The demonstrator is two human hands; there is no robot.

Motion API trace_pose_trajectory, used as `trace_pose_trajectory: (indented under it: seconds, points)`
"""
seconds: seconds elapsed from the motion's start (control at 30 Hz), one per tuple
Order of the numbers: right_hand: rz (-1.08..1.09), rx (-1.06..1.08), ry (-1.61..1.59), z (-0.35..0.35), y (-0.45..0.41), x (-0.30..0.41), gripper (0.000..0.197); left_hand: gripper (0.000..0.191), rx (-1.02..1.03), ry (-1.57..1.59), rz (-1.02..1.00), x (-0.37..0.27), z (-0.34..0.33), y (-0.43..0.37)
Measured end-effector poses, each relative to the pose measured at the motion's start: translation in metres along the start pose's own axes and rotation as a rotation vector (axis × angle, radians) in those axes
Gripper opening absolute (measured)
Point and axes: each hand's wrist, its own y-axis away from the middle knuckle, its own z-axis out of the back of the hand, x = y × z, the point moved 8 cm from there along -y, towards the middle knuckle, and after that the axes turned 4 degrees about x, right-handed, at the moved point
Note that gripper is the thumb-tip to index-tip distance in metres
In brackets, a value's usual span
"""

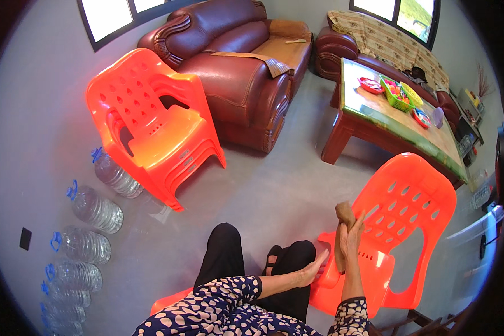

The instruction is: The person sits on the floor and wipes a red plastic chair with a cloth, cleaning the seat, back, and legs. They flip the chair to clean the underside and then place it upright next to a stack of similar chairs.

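Observation:
My right hand (351, 238) grips a brown cloth (345, 213), which sticks out above the fingers and hangs below them. Behind it stands an orange-red plastic armchair (407, 193), with drop-shaped holes in its backrest. Palm turned up and fingers extended, my left hand (313, 269) is beside that chair's near armrest (325, 279). I cannot tell whether it touches the armrest. My black-trousered knees are below, and part of another orange-red seat (170, 300) shows under me.
Stacked orange-red plastic armchairs (151, 122) stand at the left. Several large water bottles (96, 208) line the wall. Behind are a dark red leather sofa (235, 88), a second sofa (395, 63) with a patterned cover, and a low table (374, 115) bearing a green basket (397, 94).

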Motion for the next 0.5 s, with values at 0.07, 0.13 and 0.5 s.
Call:
trace_pose_trajectory:
  seconds: [0.07, 0.13, 0.5]
  points:
    - [-0.031, 0.067, -0.213, 0.002, 0.017, -0.01, 0.072, 0.085, -0.059, -0.095, -0.045, -0.002, 0.003, 0.002]
    - [-0.164, 0.156, -0.551, 0.005, 0.039, -0.022, 0.067, 0.088, -0.132, -0.213, -0.185, -0.016, -0.003, 0.01]
    - [-0.501, -0.062, -0.99, -0.021, 0.168, -0.134, 0.045, 0.063, 0.068, -0.338, -0.453, -0.052, -0.057, 0.003]
